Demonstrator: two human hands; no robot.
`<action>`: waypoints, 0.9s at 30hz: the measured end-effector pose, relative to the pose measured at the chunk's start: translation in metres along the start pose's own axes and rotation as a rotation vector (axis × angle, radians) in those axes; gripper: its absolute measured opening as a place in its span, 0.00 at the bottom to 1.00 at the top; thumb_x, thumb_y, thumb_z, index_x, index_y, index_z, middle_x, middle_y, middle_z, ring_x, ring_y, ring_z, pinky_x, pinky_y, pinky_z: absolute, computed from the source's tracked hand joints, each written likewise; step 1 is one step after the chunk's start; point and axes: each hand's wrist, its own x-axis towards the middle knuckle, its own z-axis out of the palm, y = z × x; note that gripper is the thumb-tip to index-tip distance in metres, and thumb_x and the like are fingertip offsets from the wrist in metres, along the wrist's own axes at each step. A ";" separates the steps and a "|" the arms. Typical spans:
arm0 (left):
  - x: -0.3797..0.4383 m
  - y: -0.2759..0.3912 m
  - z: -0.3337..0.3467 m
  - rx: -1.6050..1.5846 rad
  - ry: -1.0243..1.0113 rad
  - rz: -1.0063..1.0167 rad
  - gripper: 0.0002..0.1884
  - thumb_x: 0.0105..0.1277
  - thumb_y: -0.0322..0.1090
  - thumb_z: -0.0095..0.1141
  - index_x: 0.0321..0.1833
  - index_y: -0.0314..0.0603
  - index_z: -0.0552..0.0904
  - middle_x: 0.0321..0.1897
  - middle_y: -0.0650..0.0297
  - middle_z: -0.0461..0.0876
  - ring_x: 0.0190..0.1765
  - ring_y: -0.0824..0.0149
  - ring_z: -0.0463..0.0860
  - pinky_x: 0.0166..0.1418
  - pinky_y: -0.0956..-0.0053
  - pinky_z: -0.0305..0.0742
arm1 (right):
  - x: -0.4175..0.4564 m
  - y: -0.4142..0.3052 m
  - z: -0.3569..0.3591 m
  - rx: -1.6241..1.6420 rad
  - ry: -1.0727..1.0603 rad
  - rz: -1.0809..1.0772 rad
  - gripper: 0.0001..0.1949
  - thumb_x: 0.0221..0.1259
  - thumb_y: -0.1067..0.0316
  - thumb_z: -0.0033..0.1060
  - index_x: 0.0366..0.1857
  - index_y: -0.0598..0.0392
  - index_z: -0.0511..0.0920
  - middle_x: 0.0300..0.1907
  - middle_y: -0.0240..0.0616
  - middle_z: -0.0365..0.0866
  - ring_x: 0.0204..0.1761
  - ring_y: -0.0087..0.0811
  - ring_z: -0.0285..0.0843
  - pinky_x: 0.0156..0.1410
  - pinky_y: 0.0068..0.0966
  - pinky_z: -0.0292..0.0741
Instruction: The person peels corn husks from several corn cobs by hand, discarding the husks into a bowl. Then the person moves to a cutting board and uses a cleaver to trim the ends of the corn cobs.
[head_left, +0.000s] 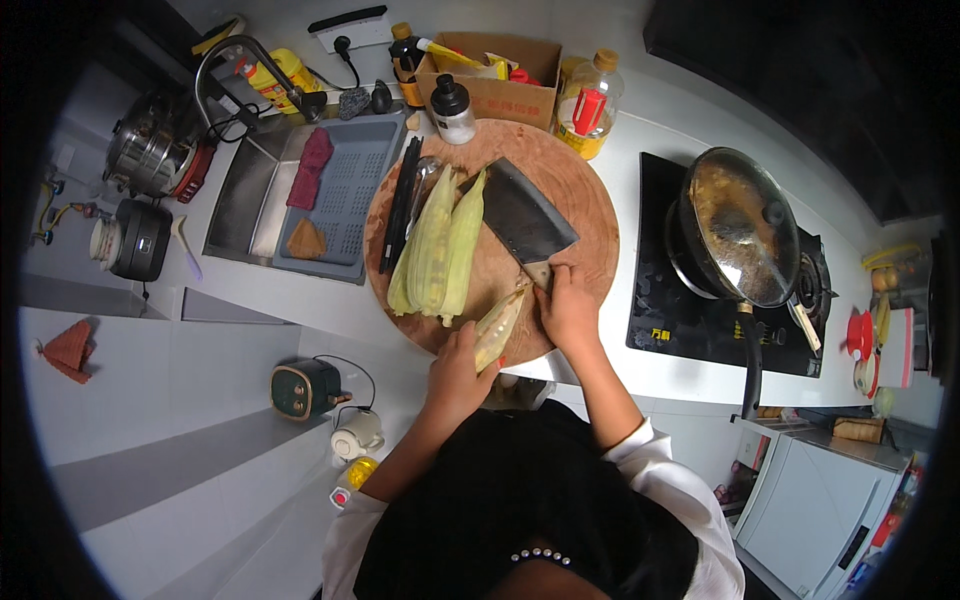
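On a round wooden chopping board (592, 217), my left hand (463, 371) holds the lower end of a husked corn cob (499, 330), whose pale kernels show through a gap in the husk. My right hand (568, 307) is at the wooden handle of a cleaver (529, 217) and touches or nearly touches the cob's tip. The blade lies on the board, pointing away to the left. Left of it lie several more corn cobs in pale green husks (431, 259). Beside them are black chopsticks (401, 206) and a metal spoon (426, 172).
A lidded pan (742, 225) stands on the black hob (652, 300) at right. Behind the board are a black-capped jar (453, 112), a cardboard box (495, 97) and an oil bottle (589, 105). The sink (251, 199) with a grey drain basket (352, 187) is at left.
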 end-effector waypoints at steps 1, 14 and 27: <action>-0.001 -0.002 0.002 0.003 -0.006 -0.005 0.31 0.57 0.38 0.61 0.62 0.33 0.65 0.51 0.45 0.72 0.51 0.43 0.75 0.51 0.53 0.73 | -0.001 0.001 -0.007 0.013 -0.026 0.031 0.21 0.57 0.64 0.61 0.53 0.59 0.70 0.51 0.54 0.73 0.43 0.55 0.78 0.46 0.42 0.76; 0.012 0.004 0.015 -0.045 -0.043 0.080 0.33 0.54 0.34 0.65 0.61 0.34 0.65 0.54 0.45 0.69 0.55 0.41 0.70 0.59 0.54 0.68 | -0.054 0.031 -0.077 0.189 -0.005 0.049 0.19 0.58 0.64 0.65 0.51 0.62 0.76 0.39 0.47 0.82 0.39 0.38 0.80 0.46 0.29 0.75; 0.037 0.011 0.020 0.089 -0.106 0.113 0.32 0.54 0.32 0.63 0.63 0.40 0.67 0.53 0.49 0.72 0.57 0.44 0.69 0.61 0.57 0.67 | -0.109 0.031 -0.086 0.720 -0.004 0.198 0.16 0.58 0.65 0.65 0.46 0.57 0.72 0.22 0.35 0.77 0.23 0.21 0.71 0.32 0.19 0.71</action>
